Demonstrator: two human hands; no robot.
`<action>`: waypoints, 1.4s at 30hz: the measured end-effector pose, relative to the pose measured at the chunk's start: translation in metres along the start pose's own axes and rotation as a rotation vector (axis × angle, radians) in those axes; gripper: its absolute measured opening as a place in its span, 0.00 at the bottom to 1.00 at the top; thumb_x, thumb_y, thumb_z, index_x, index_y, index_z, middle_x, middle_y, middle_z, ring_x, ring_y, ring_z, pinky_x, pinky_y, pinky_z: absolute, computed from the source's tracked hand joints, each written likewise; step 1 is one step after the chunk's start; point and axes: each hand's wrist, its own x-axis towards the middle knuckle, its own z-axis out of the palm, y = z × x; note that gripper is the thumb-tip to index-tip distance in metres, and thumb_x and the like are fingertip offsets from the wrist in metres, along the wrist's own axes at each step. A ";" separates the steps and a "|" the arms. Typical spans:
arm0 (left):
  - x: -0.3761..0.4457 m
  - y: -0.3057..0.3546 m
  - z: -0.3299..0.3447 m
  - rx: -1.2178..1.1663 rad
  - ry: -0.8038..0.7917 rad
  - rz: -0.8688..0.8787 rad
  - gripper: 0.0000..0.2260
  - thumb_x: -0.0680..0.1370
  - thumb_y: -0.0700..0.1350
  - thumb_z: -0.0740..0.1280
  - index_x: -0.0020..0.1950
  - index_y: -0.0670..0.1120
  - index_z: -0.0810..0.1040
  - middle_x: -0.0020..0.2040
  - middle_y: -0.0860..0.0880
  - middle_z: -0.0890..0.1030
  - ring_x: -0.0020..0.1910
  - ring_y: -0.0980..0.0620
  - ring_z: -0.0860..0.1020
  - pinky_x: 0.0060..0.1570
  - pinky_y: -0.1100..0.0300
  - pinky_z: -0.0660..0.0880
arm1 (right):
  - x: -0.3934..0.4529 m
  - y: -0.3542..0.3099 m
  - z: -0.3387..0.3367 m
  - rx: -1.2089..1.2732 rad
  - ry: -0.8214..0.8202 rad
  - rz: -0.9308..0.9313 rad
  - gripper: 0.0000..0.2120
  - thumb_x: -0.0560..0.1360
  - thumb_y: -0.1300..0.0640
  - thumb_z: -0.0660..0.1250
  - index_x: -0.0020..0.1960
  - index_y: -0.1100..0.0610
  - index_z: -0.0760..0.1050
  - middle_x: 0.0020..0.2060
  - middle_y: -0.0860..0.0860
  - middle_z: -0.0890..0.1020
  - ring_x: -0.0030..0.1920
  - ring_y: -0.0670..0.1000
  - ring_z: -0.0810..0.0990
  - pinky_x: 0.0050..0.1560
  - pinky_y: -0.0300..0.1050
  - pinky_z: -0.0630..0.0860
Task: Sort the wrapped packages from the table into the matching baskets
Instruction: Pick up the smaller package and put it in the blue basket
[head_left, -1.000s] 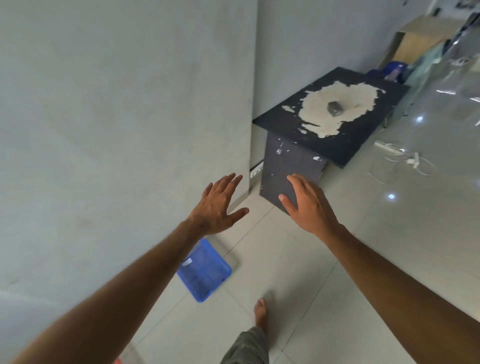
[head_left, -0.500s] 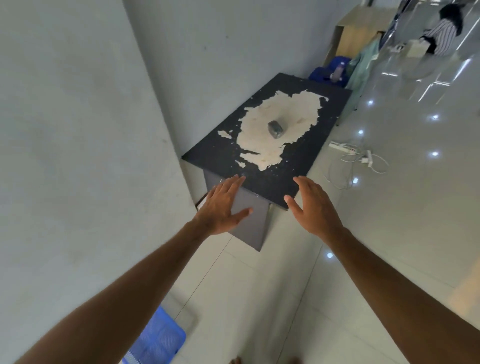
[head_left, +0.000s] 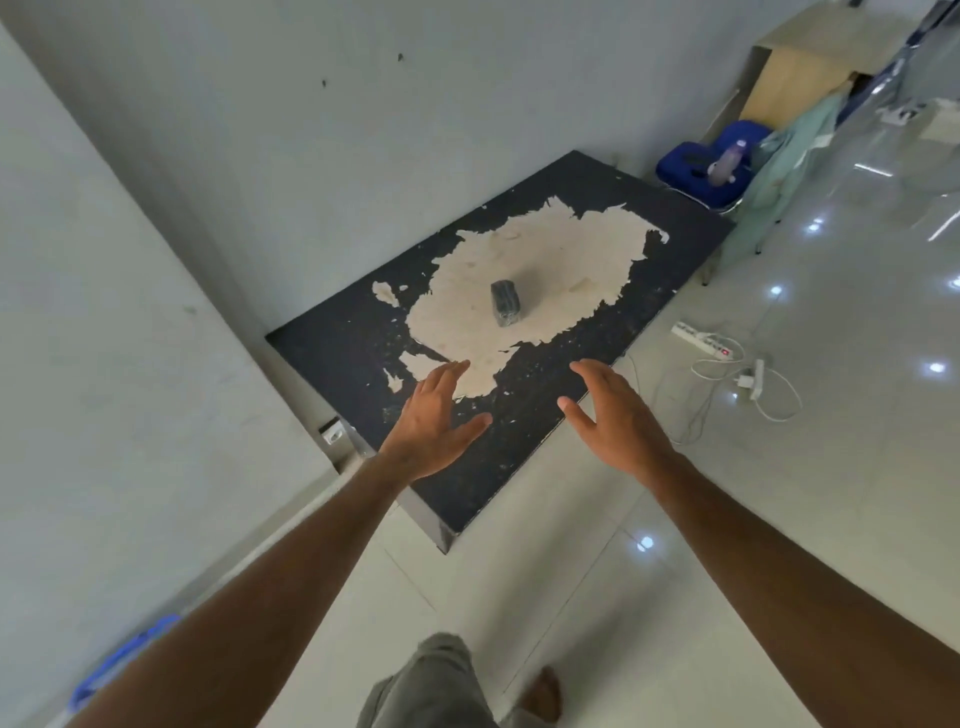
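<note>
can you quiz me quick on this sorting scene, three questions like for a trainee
1. True or false: the left hand is gripping the wrapped package.
2. How many packages lie on the black table?
3. The package rests on: A) the worn pale patch, B) the floor, C) the blue basket.

Key: 1 false, both it and the right hand are open and empty. 2 one. 3 A.
</note>
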 end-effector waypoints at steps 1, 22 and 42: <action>0.012 0.005 0.008 -0.033 0.013 -0.023 0.34 0.76 0.65 0.64 0.77 0.57 0.56 0.79 0.50 0.61 0.75 0.46 0.64 0.71 0.43 0.67 | 0.015 0.014 -0.004 0.021 -0.009 -0.017 0.26 0.81 0.47 0.62 0.75 0.57 0.63 0.74 0.57 0.69 0.72 0.57 0.69 0.68 0.53 0.72; 0.291 -0.005 0.102 -0.666 0.310 -0.804 0.19 0.74 0.56 0.74 0.60 0.50 0.73 0.55 0.49 0.80 0.46 0.54 0.83 0.37 0.62 0.77 | 0.383 0.145 0.043 0.287 -0.377 -0.137 0.19 0.79 0.59 0.68 0.69 0.56 0.73 0.63 0.55 0.80 0.54 0.50 0.80 0.53 0.41 0.74; 0.388 -0.008 0.171 -0.728 0.801 -1.116 0.24 0.77 0.51 0.71 0.69 0.43 0.68 0.56 0.50 0.79 0.49 0.55 0.81 0.39 0.67 0.79 | 0.514 0.170 0.125 0.424 -0.697 -0.290 0.16 0.76 0.57 0.72 0.62 0.55 0.78 0.53 0.48 0.83 0.51 0.46 0.80 0.51 0.33 0.75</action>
